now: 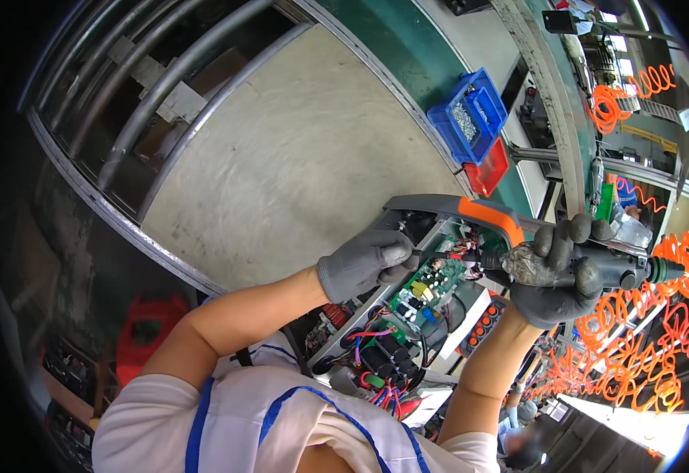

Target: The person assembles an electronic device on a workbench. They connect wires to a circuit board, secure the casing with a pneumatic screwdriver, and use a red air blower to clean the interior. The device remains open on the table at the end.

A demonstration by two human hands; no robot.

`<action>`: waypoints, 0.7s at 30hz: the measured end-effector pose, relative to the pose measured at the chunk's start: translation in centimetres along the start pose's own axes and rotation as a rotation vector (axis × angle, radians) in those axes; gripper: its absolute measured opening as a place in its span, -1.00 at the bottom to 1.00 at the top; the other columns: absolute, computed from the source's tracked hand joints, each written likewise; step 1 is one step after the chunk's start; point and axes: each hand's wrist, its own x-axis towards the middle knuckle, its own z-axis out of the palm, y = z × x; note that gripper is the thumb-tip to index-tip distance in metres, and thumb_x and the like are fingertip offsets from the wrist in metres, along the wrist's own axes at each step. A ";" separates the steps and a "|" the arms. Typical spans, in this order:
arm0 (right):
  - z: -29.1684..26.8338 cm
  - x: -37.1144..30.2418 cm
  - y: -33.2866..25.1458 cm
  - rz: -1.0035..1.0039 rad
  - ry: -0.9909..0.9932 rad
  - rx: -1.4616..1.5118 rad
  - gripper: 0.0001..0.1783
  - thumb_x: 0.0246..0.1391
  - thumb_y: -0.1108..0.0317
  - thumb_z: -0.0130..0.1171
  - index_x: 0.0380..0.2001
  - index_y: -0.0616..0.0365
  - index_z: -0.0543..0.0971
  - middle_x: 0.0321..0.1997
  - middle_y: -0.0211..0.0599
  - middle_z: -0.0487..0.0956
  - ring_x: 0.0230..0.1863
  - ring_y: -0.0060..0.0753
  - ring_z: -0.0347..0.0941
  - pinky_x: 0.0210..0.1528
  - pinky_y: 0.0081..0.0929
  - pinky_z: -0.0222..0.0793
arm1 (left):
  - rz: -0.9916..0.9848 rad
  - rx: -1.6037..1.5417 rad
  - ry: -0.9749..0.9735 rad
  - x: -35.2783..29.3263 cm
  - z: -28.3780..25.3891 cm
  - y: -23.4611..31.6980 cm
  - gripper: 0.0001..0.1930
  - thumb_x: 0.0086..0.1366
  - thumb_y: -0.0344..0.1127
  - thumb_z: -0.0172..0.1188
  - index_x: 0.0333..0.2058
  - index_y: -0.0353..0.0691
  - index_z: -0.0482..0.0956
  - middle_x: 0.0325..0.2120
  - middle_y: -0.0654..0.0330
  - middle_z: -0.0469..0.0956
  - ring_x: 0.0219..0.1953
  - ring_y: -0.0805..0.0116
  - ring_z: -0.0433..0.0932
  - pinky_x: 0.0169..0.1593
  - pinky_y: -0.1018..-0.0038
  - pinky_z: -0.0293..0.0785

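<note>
My right hand (556,272), in a dark grey glove worn pale at the fingers, is wrapped round a black power screwdriver (619,270). The tool lies sideways, its thin bit (448,255) pointing left. At the bit's end is my gloved left hand (366,264), thumb and fingers pinched together; whatever sits between them is hidden. Both hands are over an opened machine with a grey and orange housing (493,214). Inside it show a green circuit board (417,301), black cylindrical parts (388,355) and coloured wires (392,398).
Beyond the machine, a blue bin (464,126) of small metal parts stands next to a red bin (488,170). A beige board (281,158) covers the worktop, with metal rollers (179,71) to its left. Orange coiled hoses (620,339) hang at right. Another person (518,441) is at lower right.
</note>
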 end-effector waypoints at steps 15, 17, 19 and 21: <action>1.0 -4.0 -5.6 -0.188 -0.003 0.071 -0.41 -0.20 0.45 0.08 0.02 0.26 0.31 -0.28 -0.13 0.39 -0.62 -0.51 0.29 -0.41 -0.37 0.36 | -0.094 0.207 0.020 -1.7 5.1 -0.3 -0.69 0.29 -0.08 -0.04 -0.43 -0.23 0.38 -0.61 0.35 0.23 -0.65 0.62 0.05 -0.57 0.62 -0.04; 1.3 -5.7 -6.9 -0.282 0.063 0.045 -0.44 -0.21 0.46 0.08 0.00 0.28 0.34 -0.27 -0.12 0.40 -0.60 -0.48 0.34 -0.41 -0.37 0.37 | -0.119 0.294 0.085 -1.7 6.6 -0.7 -0.60 0.30 0.04 -0.08 -0.46 -0.23 0.37 -0.64 0.36 0.20 -0.65 0.61 0.04 -0.57 0.62 -0.06; 1.2 -7.4 -8.5 -0.364 0.113 0.017 -0.45 -0.22 0.46 0.08 -0.02 0.28 0.36 -0.26 -0.13 0.41 -0.57 -0.47 0.37 -0.41 -0.38 0.38 | -0.151 0.348 0.014 -1.7 7.7 -0.8 -0.57 0.30 0.07 -0.10 -0.47 -0.23 0.39 -0.66 0.37 0.18 -0.66 0.61 0.04 -0.57 0.62 -0.06; 0.4 -9.6 -10.3 -0.435 0.154 -0.010 -0.46 -0.22 0.45 0.09 -0.03 0.25 0.39 -0.26 -0.14 0.42 -0.53 -0.47 0.41 -0.40 -0.41 0.39 | -0.197 0.424 0.003 -1.6 9.5 -1.4 -0.49 0.30 0.17 -0.16 -0.46 -0.21 0.42 -0.69 0.38 0.16 -0.67 0.59 0.03 -0.58 0.61 -0.06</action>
